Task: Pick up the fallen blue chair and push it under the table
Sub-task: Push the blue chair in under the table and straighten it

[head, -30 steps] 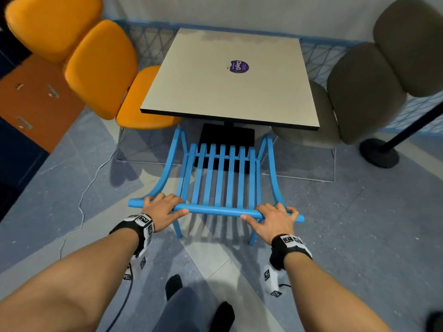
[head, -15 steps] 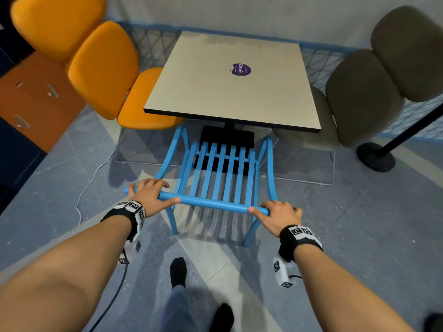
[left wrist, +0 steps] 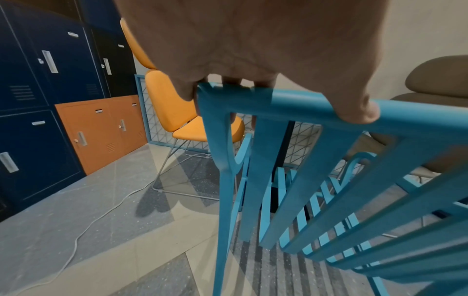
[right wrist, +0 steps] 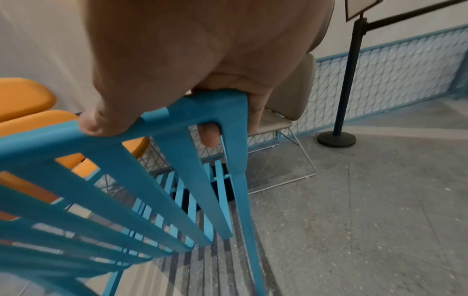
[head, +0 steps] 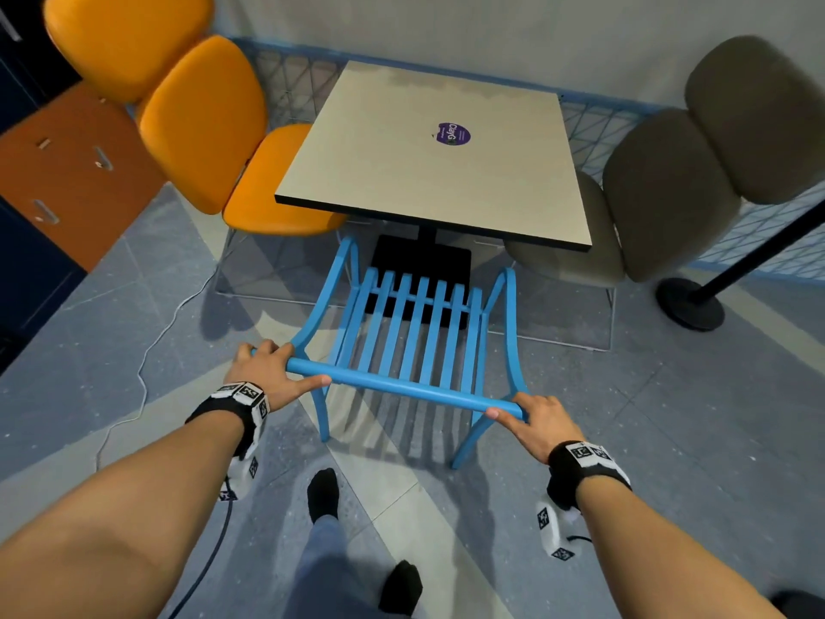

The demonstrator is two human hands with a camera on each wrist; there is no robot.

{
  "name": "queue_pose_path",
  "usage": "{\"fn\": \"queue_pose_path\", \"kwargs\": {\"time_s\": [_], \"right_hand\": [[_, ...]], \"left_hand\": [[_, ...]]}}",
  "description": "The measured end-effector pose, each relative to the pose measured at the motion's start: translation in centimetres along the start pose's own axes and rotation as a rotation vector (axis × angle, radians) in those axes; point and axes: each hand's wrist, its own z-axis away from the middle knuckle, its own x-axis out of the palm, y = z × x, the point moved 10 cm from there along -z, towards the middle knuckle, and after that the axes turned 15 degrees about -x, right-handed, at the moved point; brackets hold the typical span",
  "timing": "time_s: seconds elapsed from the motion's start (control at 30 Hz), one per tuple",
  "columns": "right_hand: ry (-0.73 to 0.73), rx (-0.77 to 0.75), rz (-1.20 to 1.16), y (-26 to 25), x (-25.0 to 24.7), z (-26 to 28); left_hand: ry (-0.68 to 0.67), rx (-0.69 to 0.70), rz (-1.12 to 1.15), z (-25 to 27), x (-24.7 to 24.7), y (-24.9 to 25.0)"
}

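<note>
The blue slatted chair point(head: 413, 341) stands upright on its legs facing the square beige table point(head: 437, 158); its front end reaches under the table's near edge. My left hand point(head: 268, 373) grips the left end of the top rail, thumb laid along it; the left wrist view shows my left hand point(left wrist: 253, 60) curled over the chair point(left wrist: 316, 128) rail. My right hand point(head: 533, 419) grips the right end of the rail, and in the right wrist view my right hand point(right wrist: 190, 70) wraps the chair point(right wrist: 164, 140) corner.
An orange chair point(head: 201, 140) sits at the table's left, a grey-brown chair point(head: 660, 180) at its right. A black stanchion base point(head: 689, 301) stands far right. Blue and orange lockers point(left wrist: 63, 110) line the left wall. A white cable point(head: 147, 373) crosses the floor. My feet point(head: 323, 493) are behind the chair.
The chair has slid forward toward the table with both hands on its top rail; my hands sit nearer the rail's ends. I have stepped closer.
</note>
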Motion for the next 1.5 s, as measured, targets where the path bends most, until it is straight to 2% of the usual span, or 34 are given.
{"fn": "queue_pose_path", "kwargs": {"time_s": [0.17,0.4,0.6,0.87,1.0,1.1,1.23,1.37,1.5], "right_hand": [[-0.079,-0.004,0.095,-0.5,-0.3,-0.3],[-0.044,-0.009,0.193,-1.9,-0.3,0.5],[0.001,-0.024,0.180,-1.9,-0.4,0.7],[0.043,0.021,0.138,-2.3,0.1,1.9],[-0.046,-0.003,0.208,-3.5,1.4,2.2],[-0.072,0.011,0.186,-4.1,1.6,2.1],[-0.101,0.105,0.165,-4.5,2.0,2.3],[-0.071,0.142,0.189,-5.6,2.5,3.5],[-0.034,0.127,0.217,-6.6,3.3,4.6]], "left_hand": [[-0.030,0.022,-0.016,0.8,-0.7,0.5],[-0.053,0.028,-0.098,4.0,0.1,-0.3],[-0.153,-0.027,-0.050,3.9,2.5,-0.7],[-0.177,-0.040,-0.055,2.9,3.3,-1.3],[-0.174,-0.025,-0.056,2.5,3.3,-1.5],[-0.183,-0.002,-0.063,2.4,3.4,-1.4],[-0.176,0.036,-0.081,1.9,3.4,-1.4],[-0.145,0.076,-0.130,2.9,3.1,-1.2],[-0.085,0.241,-0.059,5.8,2.8,1.2]]}}
